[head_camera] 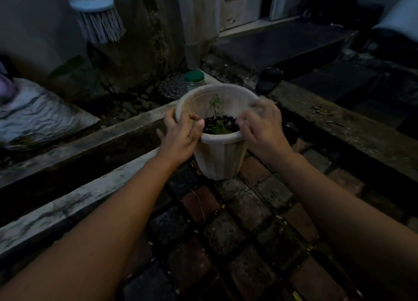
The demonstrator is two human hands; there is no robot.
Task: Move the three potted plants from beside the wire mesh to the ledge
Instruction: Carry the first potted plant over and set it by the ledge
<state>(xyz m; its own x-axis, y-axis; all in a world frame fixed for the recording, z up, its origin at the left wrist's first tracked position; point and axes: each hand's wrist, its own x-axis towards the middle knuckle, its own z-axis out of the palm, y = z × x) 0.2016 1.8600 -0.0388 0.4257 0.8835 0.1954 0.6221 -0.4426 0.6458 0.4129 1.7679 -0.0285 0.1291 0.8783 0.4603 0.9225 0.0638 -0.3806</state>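
A white ribbed plastic pot (220,158) with dark soil and a small thin green plant (216,117) is in the middle of the view, its base over the brick paving. My left hand (181,135) grips its left rim, thumb inside and fingers outside. My right hand (263,129), slightly blurred, is curled over the right rim. A concrete ledge (343,129) runs just behind and to the right of the pot. Whether the pot rests on the ground or is lifted is unclear. No wire mesh or other potted plants show.
A dark drain channel (74,165) between two concrete curbs runs on the left. Behind stand a green-lidded jar (194,79), a dark container (269,80), pebbles, a white sack (38,117), a hanging mop head (99,20) and a doorstep (282,43).
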